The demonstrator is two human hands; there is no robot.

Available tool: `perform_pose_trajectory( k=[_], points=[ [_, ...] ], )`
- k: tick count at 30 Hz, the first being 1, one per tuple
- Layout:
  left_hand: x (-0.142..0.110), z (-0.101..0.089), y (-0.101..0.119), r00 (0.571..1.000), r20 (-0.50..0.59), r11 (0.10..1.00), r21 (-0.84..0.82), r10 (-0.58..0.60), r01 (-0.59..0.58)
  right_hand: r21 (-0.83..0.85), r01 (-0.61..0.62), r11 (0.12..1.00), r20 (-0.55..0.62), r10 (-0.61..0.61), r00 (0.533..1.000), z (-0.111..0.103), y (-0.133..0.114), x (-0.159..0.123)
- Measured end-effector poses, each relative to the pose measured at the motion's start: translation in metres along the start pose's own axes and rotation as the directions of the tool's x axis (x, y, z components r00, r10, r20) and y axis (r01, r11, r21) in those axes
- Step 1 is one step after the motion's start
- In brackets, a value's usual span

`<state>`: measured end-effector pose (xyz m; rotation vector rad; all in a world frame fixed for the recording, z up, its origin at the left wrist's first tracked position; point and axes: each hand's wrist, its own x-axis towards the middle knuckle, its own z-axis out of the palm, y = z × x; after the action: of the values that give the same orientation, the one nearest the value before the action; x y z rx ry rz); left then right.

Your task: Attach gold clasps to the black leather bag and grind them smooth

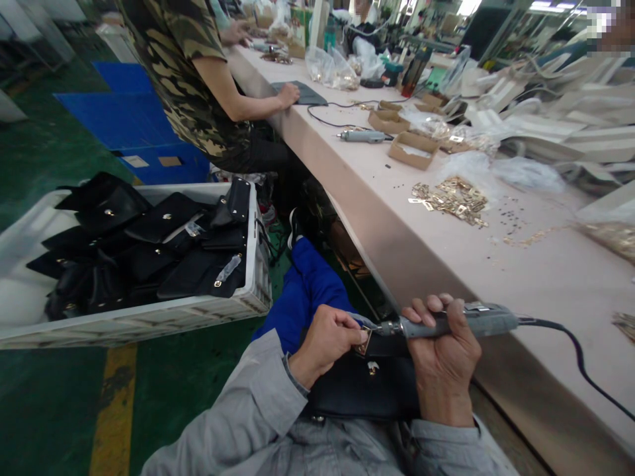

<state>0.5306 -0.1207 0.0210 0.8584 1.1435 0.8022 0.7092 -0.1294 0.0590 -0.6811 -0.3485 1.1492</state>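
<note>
A black handbag (pixel 364 393) with a small metal clasp lies on my lap against the table edge. My left hand (pixel 330 340) is closed, pinching a small gold metal plate (pixel 365 340) at the upper part of the bag. In my right hand (pixel 444 350), the fingers wrap round a grey electric screwdriver (pixel 483 322) with a black cord. It lies level, its tip pointing left and meeting the gold plate close to my left fingertips. Whether a screw sits at the tip is too small to tell.
A white crate (pixel 198 307) full of black bags stands at the left. On the table (pixel 367 192) are a pile of gold metal plates (pixel 454 198), a cardboard box (pixel 413 151), another electric screwdriver (pixel 362 136) and white straps (pixel 560 106). A co-worker in camouflage (pixel 183 73) stands at the table's far left.
</note>
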Motion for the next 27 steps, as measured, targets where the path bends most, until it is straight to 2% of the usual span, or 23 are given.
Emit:
perform_pose_trajectory(
  k=[17, 27],
  points=[
    [0.002, 0.000, -0.004, 1.000, 0.013, 0.999, -0.023, -0.022, 0.022, -0.036, 0.033, 0.999, 0.010, -0.032, 0.999, 0.006, -0.001, -0.005],
    [0.006, -0.001, -0.010, 1.000, 0.011, 1.000, -0.004, -0.008, 0.008, -0.221, 0.153, 0.963, 0.123, -0.128, 0.984, 0.014, 0.002, -0.012]
  ],
)
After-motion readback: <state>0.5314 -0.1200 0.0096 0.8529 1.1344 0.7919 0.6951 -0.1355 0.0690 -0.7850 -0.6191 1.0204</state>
